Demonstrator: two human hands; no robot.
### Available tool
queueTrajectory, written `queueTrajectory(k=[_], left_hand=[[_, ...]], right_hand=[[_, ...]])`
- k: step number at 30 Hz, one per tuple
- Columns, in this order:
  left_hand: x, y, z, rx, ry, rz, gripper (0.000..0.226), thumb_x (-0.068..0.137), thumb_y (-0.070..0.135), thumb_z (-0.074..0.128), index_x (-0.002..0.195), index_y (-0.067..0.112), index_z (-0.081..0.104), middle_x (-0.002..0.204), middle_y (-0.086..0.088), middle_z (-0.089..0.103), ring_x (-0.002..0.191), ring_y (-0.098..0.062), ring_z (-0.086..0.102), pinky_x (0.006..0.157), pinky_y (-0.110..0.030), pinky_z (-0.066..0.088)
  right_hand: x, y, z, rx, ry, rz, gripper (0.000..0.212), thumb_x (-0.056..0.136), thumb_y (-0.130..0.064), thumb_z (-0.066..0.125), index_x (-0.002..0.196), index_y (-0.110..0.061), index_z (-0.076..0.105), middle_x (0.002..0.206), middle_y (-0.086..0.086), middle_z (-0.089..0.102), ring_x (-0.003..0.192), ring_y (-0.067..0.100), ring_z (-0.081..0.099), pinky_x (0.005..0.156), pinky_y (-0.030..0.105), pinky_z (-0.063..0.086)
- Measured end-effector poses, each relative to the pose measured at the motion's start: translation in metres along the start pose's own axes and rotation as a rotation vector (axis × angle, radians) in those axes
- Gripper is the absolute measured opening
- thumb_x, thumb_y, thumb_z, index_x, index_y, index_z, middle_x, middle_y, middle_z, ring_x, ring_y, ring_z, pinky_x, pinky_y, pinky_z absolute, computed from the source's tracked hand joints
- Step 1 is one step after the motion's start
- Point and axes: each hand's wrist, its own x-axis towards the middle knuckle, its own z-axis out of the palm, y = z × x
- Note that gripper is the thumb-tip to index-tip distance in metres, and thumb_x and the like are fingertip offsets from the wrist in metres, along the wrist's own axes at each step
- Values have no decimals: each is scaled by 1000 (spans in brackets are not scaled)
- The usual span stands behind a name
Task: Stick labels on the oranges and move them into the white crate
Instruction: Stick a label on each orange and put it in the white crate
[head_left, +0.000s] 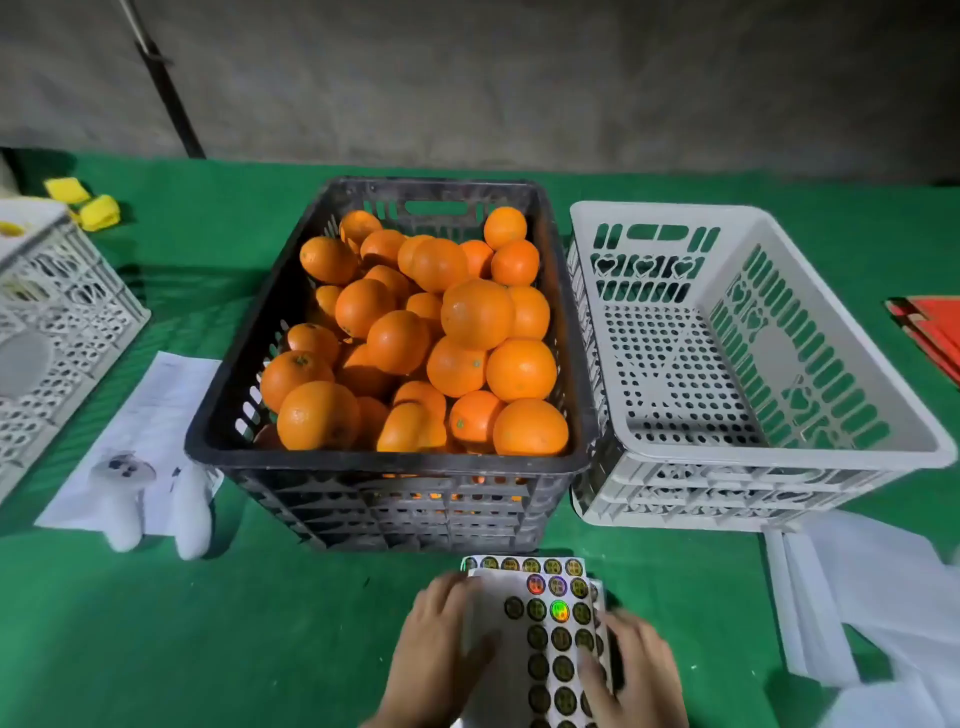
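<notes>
A black crate (249, 447) in the middle of the green table is heaped with oranges (475, 312). To its right stands the white crate (779, 457), with nothing inside. In front of the black crate lie sheets of round dark labels (558, 623), stacked one over another. My left hand (434, 649) holds the left edge of the top sheet, thumb on top. On the sheet's right side rests my right hand (636, 675), fingers spread over the stickers. Neither hand touches an orange.
A second white crate (57, 322) sits at the far left, with yellow objects (85, 205) behind it. A paper sheet (156, 410) and two white controllers (156, 509) lie left of the black crate. White bags (872, 597) lie at the right; red items (930, 327) at the right edge.
</notes>
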Motion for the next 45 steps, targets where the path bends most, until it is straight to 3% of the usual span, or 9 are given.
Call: queueTrajectory(k=[3,9,14,18,23,30,38,41,45], left_hand=[[15,6,5,213,-166,30,87,84,66,49,155,29,14,156,9,13,139,-15,21,111,-26,22],[27,16,5,253,-177,11,80,78,64,55,148,35,28,142,13,31,127,-16,30,101,-29,25],[30,29,-13,-224,-176,-25,57,84,26,47,133,54,36,127,25,43,118,1,43,90,-21,37],[21,51,-60,-379,-168,-4,45,85,30,56,100,72,48,107,43,55,105,19,48,78,0,35],[1,90,-149,-562,-236,185,28,90,43,60,118,49,59,118,25,63,115,9,54,87,-11,46],[25,138,-257,-619,-23,489,37,92,33,68,128,38,59,131,16,62,127,-3,54,98,-16,45],[152,151,-335,-465,293,443,31,82,41,75,80,11,70,70,-6,68,65,-7,58,61,-35,44],[189,147,-334,-373,388,474,49,88,45,62,66,1,57,59,-12,51,57,-14,44,53,-44,36],[229,143,-326,-528,392,462,41,99,39,53,61,25,51,54,4,52,46,-5,45,44,-21,33]], right_hand=[[20,-12,2,-105,-75,-130,60,78,-50,71,127,-16,67,139,8,58,124,31,57,96,50,47],[46,-7,14,-291,-319,-309,78,86,-63,41,156,-35,24,165,-18,3,152,10,-11,116,34,-11],[51,-15,9,-263,-232,-352,69,86,-49,52,152,-36,35,155,-19,32,151,9,10,116,31,-5],[51,-40,-23,-190,-70,-460,66,67,-40,88,127,-24,67,126,-7,63,127,19,54,107,34,30],[43,-90,-86,50,215,-546,44,88,-50,57,117,-21,71,123,-11,64,127,9,46,105,34,28],[81,-173,-180,374,283,-579,24,87,-51,61,110,-44,63,117,-30,55,121,-6,47,104,39,35],[203,-245,-210,683,203,-435,24,88,-11,74,88,-34,69,79,-24,66,81,-7,60,68,7,44],[241,-263,-202,609,316,-408,23,91,-13,71,89,-35,66,89,-19,66,92,-3,60,84,22,50],[280,-278,-190,435,495,-388,20,92,-20,69,93,-39,66,98,-21,65,110,10,55,103,45,38]])
